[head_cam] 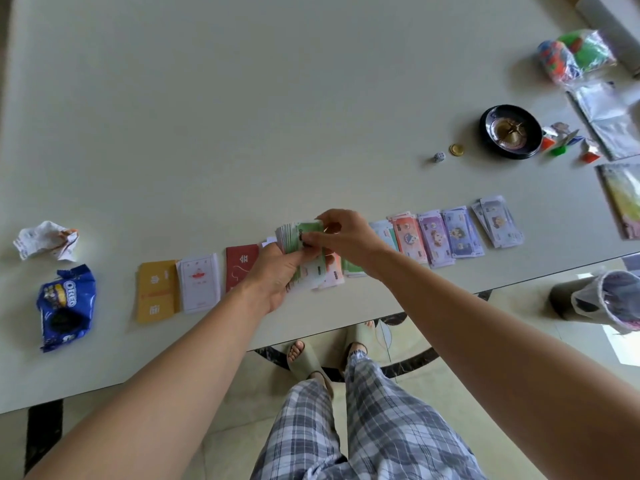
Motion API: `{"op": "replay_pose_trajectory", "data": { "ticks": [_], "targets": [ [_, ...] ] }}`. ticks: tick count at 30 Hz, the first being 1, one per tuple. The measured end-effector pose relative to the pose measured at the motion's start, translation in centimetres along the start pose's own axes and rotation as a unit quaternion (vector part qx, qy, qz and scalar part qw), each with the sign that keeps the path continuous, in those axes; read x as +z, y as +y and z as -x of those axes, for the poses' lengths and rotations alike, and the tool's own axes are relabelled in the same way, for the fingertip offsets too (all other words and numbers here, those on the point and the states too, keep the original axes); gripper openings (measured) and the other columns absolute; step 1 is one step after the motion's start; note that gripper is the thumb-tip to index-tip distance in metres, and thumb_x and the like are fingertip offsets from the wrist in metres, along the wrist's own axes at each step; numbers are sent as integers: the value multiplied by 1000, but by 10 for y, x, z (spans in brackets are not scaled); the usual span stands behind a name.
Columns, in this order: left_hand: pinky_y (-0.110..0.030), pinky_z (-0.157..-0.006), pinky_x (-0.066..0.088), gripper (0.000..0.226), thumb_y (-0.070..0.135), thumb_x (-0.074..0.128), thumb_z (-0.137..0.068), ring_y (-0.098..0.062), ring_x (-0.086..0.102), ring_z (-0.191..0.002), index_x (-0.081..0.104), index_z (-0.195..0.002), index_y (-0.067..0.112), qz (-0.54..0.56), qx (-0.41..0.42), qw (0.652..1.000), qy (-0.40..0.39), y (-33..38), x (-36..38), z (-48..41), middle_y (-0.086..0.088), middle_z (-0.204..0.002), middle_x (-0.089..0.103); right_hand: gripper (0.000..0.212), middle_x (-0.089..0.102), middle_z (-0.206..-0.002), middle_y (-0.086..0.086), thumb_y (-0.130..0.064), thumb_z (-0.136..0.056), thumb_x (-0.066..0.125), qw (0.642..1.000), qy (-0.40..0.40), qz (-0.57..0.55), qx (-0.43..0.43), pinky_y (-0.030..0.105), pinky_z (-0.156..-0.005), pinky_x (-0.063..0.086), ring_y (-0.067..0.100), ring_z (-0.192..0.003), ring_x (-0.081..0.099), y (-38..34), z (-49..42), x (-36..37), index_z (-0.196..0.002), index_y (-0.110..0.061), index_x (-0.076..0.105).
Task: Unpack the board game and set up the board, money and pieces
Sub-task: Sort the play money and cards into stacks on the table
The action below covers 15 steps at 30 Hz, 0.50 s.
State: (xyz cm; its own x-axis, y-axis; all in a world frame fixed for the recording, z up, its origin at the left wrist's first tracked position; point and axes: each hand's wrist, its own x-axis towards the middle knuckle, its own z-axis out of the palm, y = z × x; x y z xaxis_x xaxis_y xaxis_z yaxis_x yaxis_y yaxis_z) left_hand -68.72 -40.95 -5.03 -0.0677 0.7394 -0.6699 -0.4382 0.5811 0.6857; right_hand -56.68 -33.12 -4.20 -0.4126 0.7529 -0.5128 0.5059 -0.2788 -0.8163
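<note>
While note piles and card decks lie ranked, left hand grips unsorted money stack; right hand pinches top note; bagged pieces unopened.

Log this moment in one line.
sorting money | left hand: holds note stack | right hand: pinches top note | sorted piles: on table

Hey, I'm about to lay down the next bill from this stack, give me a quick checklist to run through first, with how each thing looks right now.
1. Left hand grips the money stack: ok.
2. Right hand pinches the top green note: ok.
3. Only one note pinched: cannot tell.
4. Green pile tidy, mostly hidden under the right wrist: cannot tell.
5. Orange pile and purple pile side by side in the row: ok.
6. Snack packet away from the row: ok.
</note>
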Motion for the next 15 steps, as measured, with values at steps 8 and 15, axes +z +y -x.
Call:
{"op": "replay_pose_trajectory", "data": {
  "ticks": [8,15],
  "targets": [
    [-31,-66,54,15,0,50,-91,-24,64,-78,60,-103,0,-22,-33,999,30,5,24,-13,-16,-89,66,14,66,-76,2,-20,-81,75,994,13,-107,32,26,-62,45,15,-69,60,11,-2,-36,-87,-11,65],
    [-29,-57,55,28,5,63,-87,-22,65,-72,55,-114,0,11,-33,998,48,6,41,-19,-13,-84,67,22,70,-94,12,-17,-83,72,987,-13,-149,64,31,-76,54,23,-87,66,22,-6,-56,-99,-2,67]
  ]
}}
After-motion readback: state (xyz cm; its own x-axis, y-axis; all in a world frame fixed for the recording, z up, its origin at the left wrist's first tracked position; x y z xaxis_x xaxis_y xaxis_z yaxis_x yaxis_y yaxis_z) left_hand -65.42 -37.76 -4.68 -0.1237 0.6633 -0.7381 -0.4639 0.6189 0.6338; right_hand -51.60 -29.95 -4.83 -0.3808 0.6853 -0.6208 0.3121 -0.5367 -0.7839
